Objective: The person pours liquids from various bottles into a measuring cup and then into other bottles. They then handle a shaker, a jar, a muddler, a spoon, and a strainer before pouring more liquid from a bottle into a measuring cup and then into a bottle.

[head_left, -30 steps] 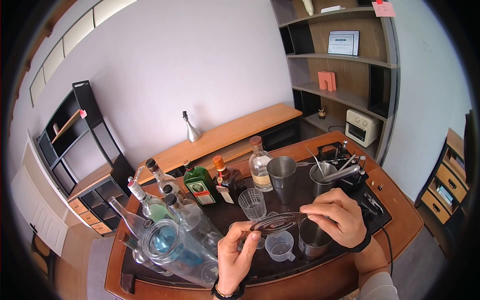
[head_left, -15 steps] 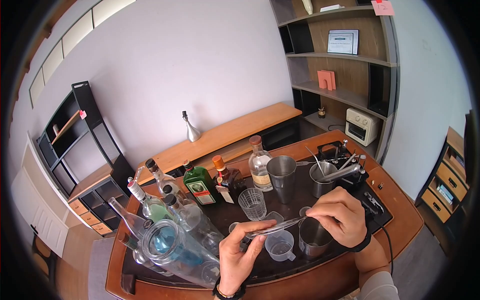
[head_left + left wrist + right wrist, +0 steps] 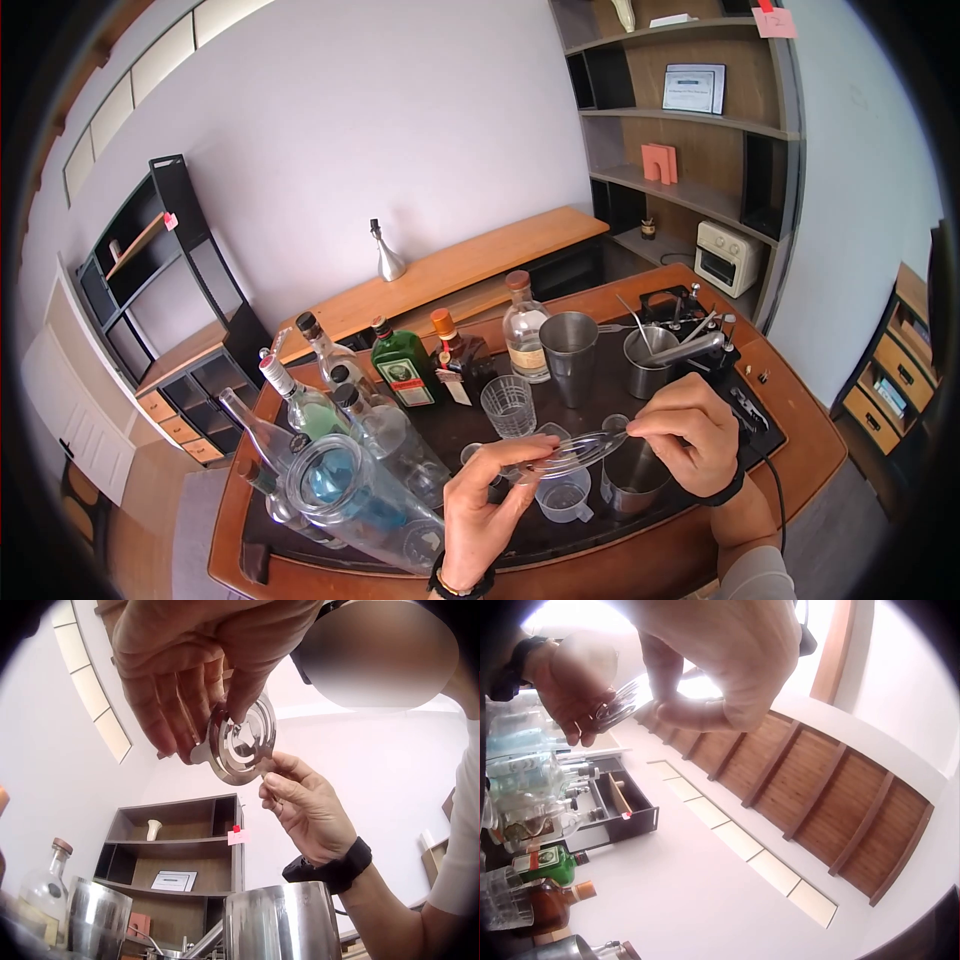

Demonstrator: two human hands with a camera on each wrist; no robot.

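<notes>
Above the near part of the table, both hands hold a flat metal cocktail strainer between them. Curved slots and small tabs show on its round plate in the left wrist view. My left hand pinches the plate's left edge between thumb and fingers. At the opposite end, the thumb and fingertips of my right hand pinch the strainer. Below it stand a clear plastic measuring cup with a handle and a metal tin, partly covered by the right hand in the head view.
Several bottles crowd the left, with a large clear glass vessel closest. Behind the hands are a cut-glass tumbler, a tall shaker tin and a corked bottle. Bar tools fill a metal cup at right.
The strainer has turned between the hands, from its face showing, to nearly edge-on, to tilted with its slots visible again. Both hands keep their grip. The head view has shifted slightly.
</notes>
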